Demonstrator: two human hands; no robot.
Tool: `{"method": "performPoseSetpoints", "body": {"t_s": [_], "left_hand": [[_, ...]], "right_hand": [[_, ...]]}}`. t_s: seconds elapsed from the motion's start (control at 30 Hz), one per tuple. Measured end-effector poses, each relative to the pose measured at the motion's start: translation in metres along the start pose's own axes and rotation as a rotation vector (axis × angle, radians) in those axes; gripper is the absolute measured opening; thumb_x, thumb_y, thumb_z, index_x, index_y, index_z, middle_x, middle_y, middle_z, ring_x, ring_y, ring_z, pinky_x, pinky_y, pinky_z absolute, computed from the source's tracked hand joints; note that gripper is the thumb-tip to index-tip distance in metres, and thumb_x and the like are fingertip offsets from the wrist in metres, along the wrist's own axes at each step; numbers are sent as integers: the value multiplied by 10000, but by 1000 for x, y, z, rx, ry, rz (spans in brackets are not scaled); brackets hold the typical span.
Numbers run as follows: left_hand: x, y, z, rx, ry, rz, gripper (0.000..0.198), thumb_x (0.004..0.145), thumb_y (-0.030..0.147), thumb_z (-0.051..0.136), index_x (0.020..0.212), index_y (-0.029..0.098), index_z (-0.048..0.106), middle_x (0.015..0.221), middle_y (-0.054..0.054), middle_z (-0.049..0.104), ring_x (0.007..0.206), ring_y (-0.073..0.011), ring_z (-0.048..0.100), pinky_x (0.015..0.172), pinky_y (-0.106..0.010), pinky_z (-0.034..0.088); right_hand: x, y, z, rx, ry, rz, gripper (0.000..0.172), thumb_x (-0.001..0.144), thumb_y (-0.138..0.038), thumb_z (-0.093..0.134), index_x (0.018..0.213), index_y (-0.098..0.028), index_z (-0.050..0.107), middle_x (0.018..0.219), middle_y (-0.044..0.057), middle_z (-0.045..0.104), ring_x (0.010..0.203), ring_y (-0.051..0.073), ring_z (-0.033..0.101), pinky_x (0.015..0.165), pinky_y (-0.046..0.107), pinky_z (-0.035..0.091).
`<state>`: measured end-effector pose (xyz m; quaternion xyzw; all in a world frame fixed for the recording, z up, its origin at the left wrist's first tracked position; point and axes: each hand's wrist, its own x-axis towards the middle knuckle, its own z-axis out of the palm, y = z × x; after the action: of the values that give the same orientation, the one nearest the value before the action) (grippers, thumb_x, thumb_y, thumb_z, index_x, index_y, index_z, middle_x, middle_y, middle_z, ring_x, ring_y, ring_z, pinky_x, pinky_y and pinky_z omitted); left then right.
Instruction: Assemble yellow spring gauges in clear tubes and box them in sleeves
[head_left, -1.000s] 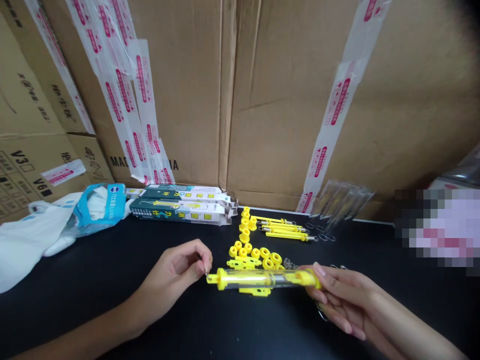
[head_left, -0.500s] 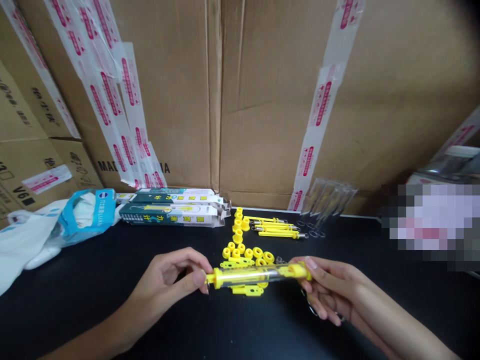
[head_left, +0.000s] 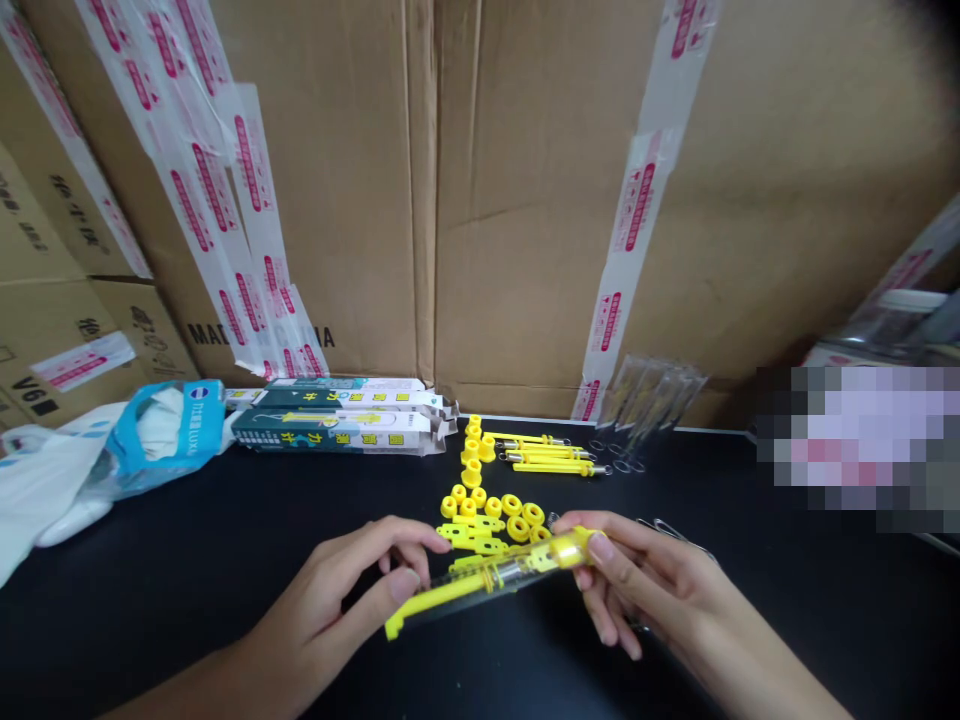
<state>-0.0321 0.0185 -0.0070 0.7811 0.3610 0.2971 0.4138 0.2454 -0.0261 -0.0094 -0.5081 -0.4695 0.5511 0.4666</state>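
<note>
A clear-tubed spring scale with yellow end pieces, a yellow inner rod and a metal spring is tilted in front of me, its left end lower. My right hand pinches its yellow right end cap. Thin metal wire shows behind that hand; I cannot tell how it is held. My left hand is beside the lower end, index finger stretched out and thumb apart, close to the yellow rod's tip. Its curled fingers are partly hidden. Flat yellow slotted pieces lie just beyond, partly covered by the tube.
Yellow rings and flanged caps lie behind the hands. Yellow rods with springs are farther back. Clear tubes with wire rings lean at the cardboard. Printed boxes and a blue-white packet lie left.
The spring scale's left end has dropped and swung toward me. My left fingers have opened off it, and the yellow cap seen there before no longer shows.
</note>
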Motion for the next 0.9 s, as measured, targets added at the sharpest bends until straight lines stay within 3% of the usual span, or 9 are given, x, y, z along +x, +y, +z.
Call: {"method": "performPoseSetpoints", "body": {"t_s": [0.13, 0.33, 0.57, 0.73, 0.9], "left_hand": [[0, -3, 1, 17, -34, 8, 209, 906, 338, 625, 1099, 274, 674, 797, 25, 636, 704, -142, 574, 687, -223, 450], [0, 0, 3, -2, -6, -5, 346, 772, 348, 782, 1096, 262, 700, 795, 20, 642, 712, -153, 563, 690, -232, 457], [3, 0, 4, 131, 90, 75, 170, 853, 275, 695, 1013, 294, 749, 812, 2, 656, 727, -156, 614, 711, -233, 476], [3, -1, 6, 154, 139, 65, 176, 895, 293, 625, 1025, 285, 743, 909, -23, 705, 789, -180, 646, 722, -233, 493], [1, 1, 9, 151, 136, 52, 224, 906, 295, 593, 1070, 316, 744, 936, -8, 742, 775, -174, 663, 678, -216, 495]], "right_hand": [[0, 3, 7, 46, 2, -46, 506, 804, -608, 723, 1050, -166, 723, 683, 2, 622, 483, 104, 550, 452, 233, 437], [-2, 7, 7, 32, 25, -78, 460, 862, -575, 679, 1102, -184, 713, 697, 9, 639, 538, 126, 589, 492, 243, 474], [-3, 3, 8, -30, 49, -121, 477, 834, -590, 694, 1084, -184, 712, 663, 9, 660, 543, 144, 590, 519, 268, 490], [-4, 7, 8, -52, 32, -146, 464, 881, -560, 657, 1176, -208, 585, 620, -16, 678, 544, 150, 584, 566, 285, 491], [-5, 9, 11, 7, 11, -145, 353, 854, -529, 714, 903, -226, 540, 645, -3, 720, 557, 136, 615, 563, 259, 499]]}}
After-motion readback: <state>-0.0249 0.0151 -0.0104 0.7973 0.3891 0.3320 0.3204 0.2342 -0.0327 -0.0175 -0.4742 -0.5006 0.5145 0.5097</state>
